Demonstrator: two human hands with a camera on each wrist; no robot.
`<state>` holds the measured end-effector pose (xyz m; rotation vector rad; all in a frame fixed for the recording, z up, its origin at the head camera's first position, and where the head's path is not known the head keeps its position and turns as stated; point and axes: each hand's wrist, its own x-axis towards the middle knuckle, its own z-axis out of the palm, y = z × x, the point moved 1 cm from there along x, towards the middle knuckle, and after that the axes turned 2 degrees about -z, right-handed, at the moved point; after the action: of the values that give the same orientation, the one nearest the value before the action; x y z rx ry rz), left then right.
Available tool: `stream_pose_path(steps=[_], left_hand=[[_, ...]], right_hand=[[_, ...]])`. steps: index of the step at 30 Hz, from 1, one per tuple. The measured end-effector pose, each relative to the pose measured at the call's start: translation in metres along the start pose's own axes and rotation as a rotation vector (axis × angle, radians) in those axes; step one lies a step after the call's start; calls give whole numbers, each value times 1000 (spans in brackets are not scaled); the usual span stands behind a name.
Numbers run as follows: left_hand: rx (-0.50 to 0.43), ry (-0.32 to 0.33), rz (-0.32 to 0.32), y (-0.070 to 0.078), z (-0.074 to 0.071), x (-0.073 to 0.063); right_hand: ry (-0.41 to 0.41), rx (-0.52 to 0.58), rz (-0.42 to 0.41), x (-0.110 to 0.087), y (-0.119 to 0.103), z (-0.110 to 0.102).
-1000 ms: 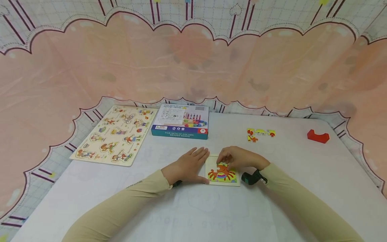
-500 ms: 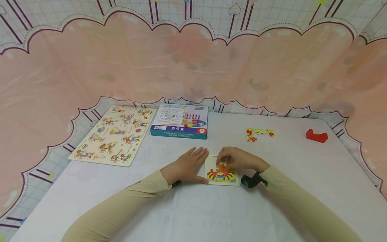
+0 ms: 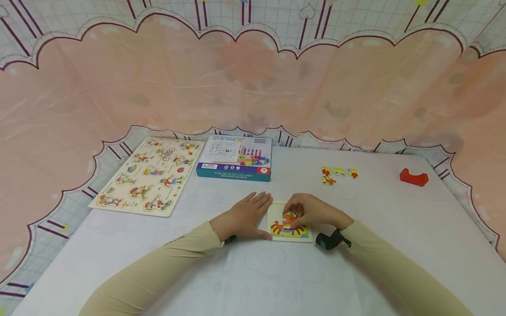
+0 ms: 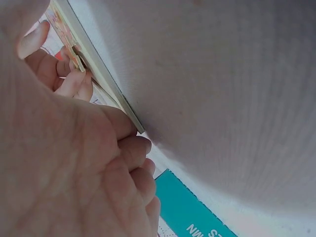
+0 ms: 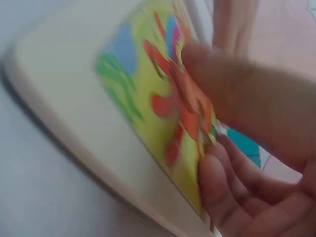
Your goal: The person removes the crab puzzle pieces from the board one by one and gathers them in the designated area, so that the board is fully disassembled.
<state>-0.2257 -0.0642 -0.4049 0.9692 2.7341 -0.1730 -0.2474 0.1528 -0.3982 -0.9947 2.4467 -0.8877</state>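
Observation:
A small wooden puzzle board [image 3: 290,239] with a pale frame lies on the table; its picture shows an orange creature with a rainbow-striped middle. My left hand [image 3: 245,217] rests beside it with straight fingers, the fingertips and thumb along the board's left edge. Over the upper right of the picture, my right hand [image 3: 316,211] bends its thumb and fingers. The right wrist view shows them pinching an orange and yellow puzzle piece [image 5: 190,101], tilted against the picture. In the left wrist view, the right fingers are right at the edge of a thin piece [image 4: 76,58].
Several loose yellow and red puzzle pieces [image 3: 328,180] lie behind the board to the right, with a red notched block [image 3: 413,177] farther right. At the back left are a teal-sided box [image 3: 234,172] and a large picture board [image 3: 150,182].
My right hand has shifted slightly toward me, and its thumb has slid left and down over the picture. My left hand stays in place at the board's edge.

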Motion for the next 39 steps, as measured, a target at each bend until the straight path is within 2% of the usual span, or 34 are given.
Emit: stream_pose_path(steps=[10, 27, 32, 39], left_hand=[[12, 9, 2, -1, -2, 0], [-9, -7, -3, -1, -4, 0], [-10, -4, -3, -1, -3, 0], [0, -9, -5, 0, 0, 1]], right_hand=[[69, -49, 4, -2, -13, 2], [152, -55, 85, -6, -8, 3], [163, -36, 82, -7, -5, 4], [190, 48, 127, -11, 2, 1]])
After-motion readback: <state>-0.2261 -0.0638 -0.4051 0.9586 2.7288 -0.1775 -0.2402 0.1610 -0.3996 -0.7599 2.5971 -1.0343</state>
